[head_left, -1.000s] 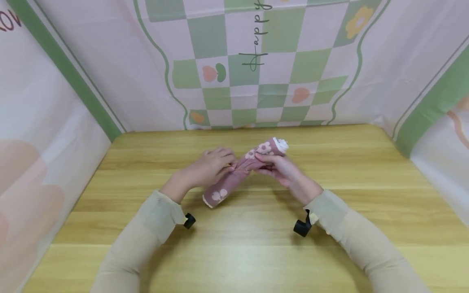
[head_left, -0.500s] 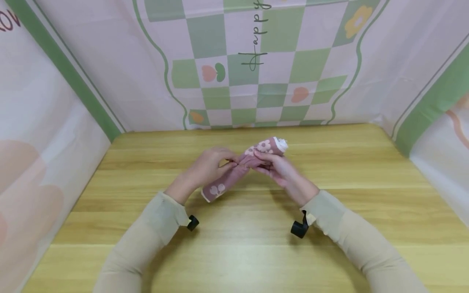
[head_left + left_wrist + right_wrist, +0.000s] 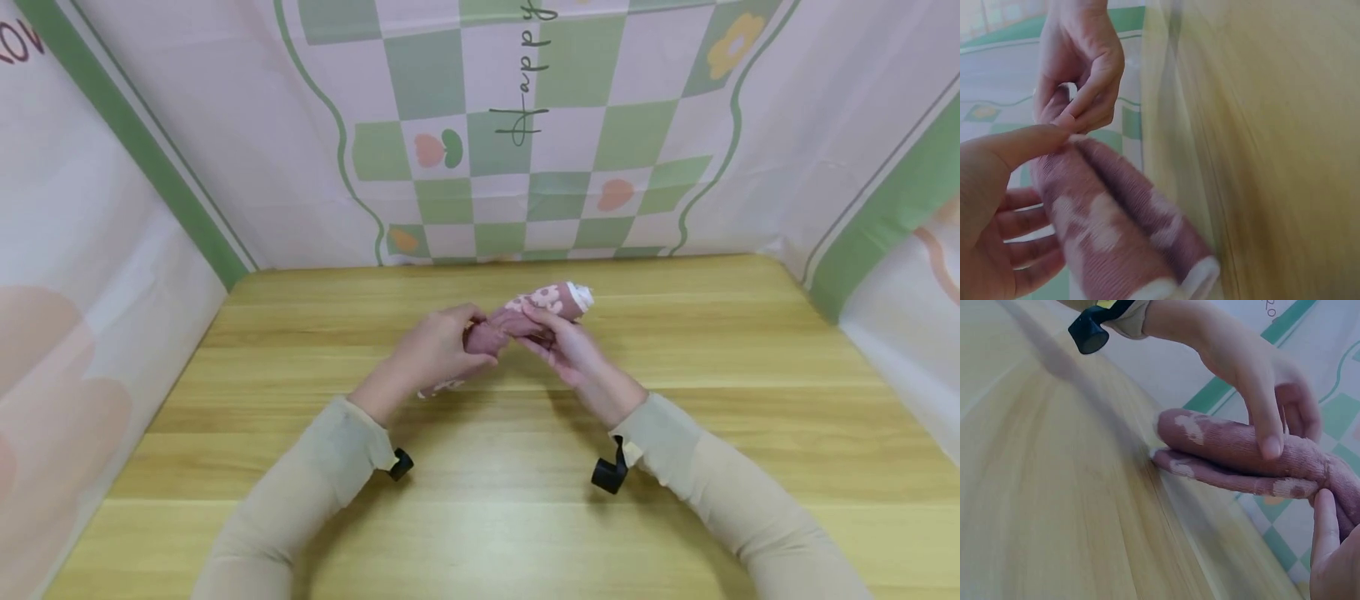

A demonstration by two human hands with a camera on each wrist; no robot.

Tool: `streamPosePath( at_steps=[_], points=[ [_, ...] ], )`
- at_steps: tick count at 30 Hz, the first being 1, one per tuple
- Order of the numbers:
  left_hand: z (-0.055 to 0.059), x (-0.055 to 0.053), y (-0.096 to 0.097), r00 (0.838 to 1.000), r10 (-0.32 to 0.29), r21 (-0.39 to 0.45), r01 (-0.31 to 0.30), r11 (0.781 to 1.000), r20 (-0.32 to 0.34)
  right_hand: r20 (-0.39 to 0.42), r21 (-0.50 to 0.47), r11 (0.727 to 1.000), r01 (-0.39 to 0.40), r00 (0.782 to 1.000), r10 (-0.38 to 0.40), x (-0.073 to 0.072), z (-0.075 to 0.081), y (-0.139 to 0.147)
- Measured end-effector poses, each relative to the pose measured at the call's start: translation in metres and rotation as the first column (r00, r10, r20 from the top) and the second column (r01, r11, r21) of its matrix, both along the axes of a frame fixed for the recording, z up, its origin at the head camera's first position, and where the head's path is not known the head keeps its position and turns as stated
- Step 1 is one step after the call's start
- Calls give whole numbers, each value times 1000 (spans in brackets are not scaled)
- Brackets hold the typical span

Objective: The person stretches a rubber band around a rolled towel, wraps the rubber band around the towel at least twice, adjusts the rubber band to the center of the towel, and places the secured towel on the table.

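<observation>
A rolled mauve towel point(image 3: 543, 304) with pale flower shapes and white ends is held slantwise above the table, pinched in to a narrow waist near its middle. My left hand point(image 3: 429, 352) grips the nearer half, thumb on one side and fingers on the other, hiding part of it. In the left wrist view, that half of the towel point(image 3: 1107, 228) shows two folded layers ending in white edges. The right hand point(image 3: 581, 354) holds the farther half just past the waist, its thumb on top. In the right wrist view, a fingertip point(image 3: 1324, 503) presses right at the waist of the towel point(image 3: 1229, 444).
A wood-grain table point(image 3: 480, 517) lies under both hands. Behind it hangs a green and white checked cloth point(image 3: 570, 83), with more printed cloth at both sides. Small black cameras point(image 3: 609, 475) stick out below the sleeve cuffs.
The left hand has gone from pinching at the waist to gripping around the nearer half, and that end has risen slightly. The right hand keeps its hold, nearly in place.
</observation>
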State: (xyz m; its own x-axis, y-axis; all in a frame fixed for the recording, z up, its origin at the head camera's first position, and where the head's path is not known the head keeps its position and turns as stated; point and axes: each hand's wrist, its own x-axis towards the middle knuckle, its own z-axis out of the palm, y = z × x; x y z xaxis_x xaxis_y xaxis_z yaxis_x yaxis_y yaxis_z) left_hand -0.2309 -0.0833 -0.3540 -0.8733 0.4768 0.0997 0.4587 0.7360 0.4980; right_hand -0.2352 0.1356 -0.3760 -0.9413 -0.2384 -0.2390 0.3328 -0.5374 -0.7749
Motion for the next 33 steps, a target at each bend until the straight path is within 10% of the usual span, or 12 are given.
streamPosePath(
  at_steps=[11,22,33],
  points=[
    [-7,0,8,984,-4,-183,-29,983,-176,96,-140,989,36,995,-23,5,3,-8],
    [-5,-5,-3,976,35,-86,-54,995,-213,-68,26,997,-69,995,70,2,-6,-7],
    [0,-11,-13,999,-3,82,-1,997,44,-249,137,984,-114,958,145,1,-16,-2]
  ],
)
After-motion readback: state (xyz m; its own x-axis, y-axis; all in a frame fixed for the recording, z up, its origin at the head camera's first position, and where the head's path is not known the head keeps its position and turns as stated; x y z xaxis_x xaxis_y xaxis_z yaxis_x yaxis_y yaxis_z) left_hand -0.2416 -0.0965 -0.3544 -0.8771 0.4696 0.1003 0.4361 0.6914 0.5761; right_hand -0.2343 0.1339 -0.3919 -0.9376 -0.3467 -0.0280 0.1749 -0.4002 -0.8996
